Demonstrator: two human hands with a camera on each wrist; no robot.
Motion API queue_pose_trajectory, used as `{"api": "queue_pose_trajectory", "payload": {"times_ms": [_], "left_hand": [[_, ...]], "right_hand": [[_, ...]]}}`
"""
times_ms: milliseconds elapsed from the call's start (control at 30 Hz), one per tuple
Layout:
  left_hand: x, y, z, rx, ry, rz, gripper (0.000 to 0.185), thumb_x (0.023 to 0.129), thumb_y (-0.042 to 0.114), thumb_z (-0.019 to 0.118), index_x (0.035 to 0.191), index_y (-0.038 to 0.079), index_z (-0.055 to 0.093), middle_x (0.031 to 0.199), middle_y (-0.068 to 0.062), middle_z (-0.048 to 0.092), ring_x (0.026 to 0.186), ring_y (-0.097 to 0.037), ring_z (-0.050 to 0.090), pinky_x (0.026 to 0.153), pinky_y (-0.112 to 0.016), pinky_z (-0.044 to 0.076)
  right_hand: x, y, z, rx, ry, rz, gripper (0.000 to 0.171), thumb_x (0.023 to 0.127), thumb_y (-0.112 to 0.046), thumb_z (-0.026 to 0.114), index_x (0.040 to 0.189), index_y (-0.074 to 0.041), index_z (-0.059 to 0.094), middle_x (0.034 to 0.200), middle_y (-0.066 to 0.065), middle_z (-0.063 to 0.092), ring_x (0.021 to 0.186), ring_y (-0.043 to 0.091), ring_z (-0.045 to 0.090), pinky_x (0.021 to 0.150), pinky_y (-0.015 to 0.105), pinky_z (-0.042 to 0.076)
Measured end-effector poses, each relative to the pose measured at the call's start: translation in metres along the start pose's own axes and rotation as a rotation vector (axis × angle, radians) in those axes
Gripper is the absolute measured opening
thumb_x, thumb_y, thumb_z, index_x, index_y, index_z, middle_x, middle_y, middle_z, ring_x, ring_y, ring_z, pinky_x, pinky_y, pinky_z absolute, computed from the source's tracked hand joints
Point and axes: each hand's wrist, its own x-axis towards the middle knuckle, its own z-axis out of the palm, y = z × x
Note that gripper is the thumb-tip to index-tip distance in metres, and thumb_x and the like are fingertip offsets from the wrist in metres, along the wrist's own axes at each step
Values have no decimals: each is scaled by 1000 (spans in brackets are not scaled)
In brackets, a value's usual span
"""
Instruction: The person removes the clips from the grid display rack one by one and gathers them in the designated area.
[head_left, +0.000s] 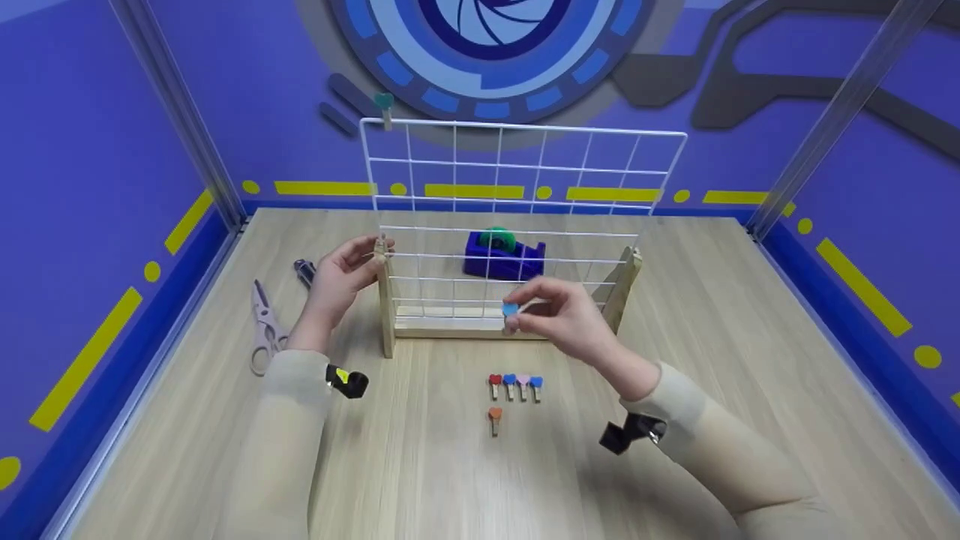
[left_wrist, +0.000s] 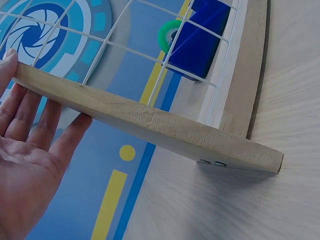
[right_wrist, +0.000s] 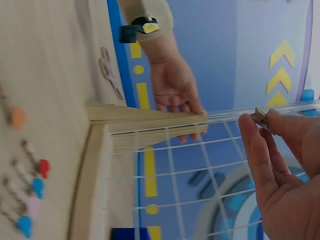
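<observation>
A white wire grid (head_left: 499, 165) stands upright in a wooden stand (head_left: 388, 307). My left hand (head_left: 337, 281) grips the top of the stand's left upright, with the thumb on one side and the fingers (left_wrist: 44, 117) on the other. In front of the grid, my right hand (head_left: 562, 315) pinches a small wooden clothespin (right_wrist: 261, 119) with a light blue heart (head_left: 510, 308) between thumb and fingertips. A clothespin with a green heart (head_left: 384, 103) is clipped on the grid's top left corner. Several heart clothespins (head_left: 523, 386) lie in a row on the table, an orange one (head_left: 495, 420) nearer.
Behind the grid stands a blue tape dispenser (head_left: 504, 259) with a green roll. Scissors (head_left: 266, 330) and a dark object (head_left: 305, 271), its kind unclear, lie left of the stand. Blue patterned walls (head_left: 82, 187) enclose the wooden table (head_left: 420, 465).
</observation>
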Motion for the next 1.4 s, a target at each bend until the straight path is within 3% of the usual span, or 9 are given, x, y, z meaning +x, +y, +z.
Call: {"api": "queue_pose_trajectory", "payload": {"times_ms": [333,467,600,833,1000,1400], "left_hand": [[0,-1,0,6,3,5,47,99,9,67,144,2,55,138,-3,69,132,-23,61,99,-25,58],[-1,-1,0,3,-1,3,47,100,8,67,145,2,54,140,-6,67,131,-20,62,100,-25,58],[-1,0,0,11,3,-1,47,100,8,66,144,1,54,143,-11,64,124,-10,65,99,-25,58],[0,1,1,48,9,-9,47,100,10,67,144,2,55,146,-16,61,118,-4,66,97,-22,58],[0,0,1,28,1,-9,47,100,11,67,144,3,54,146,-15,61,122,-8,65,98,-23,58],[1,-2,0,9,1,-7,47,100,11,67,145,1,53,147,-16,60,124,-11,64,100,-24,57]], "right_hand": [[-42,58,15,-1,-6,239,21,89,-3,77,110,-1,73,102,16,74,82,19,77,77,32,66],[-57,75,26,43,-16,306,24,87,-3,79,109,5,72,97,14,73,81,20,77,75,36,66],[-68,89,38,10,-12,319,20,85,0,81,104,4,73,90,8,71,80,12,71,70,27,65],[-77,98,53,65,-40,398,17,85,6,78,101,6,71,84,8,71,66,12,70,61,27,63],[-78,99,58,19,-21,465,16,84,5,79,97,1,72,85,8,73,65,12,70,60,28,63],[-77,104,57,-125,-56,464,16,86,1,79,98,-6,74,83,4,70,61,10,66,56,27,61]]}}
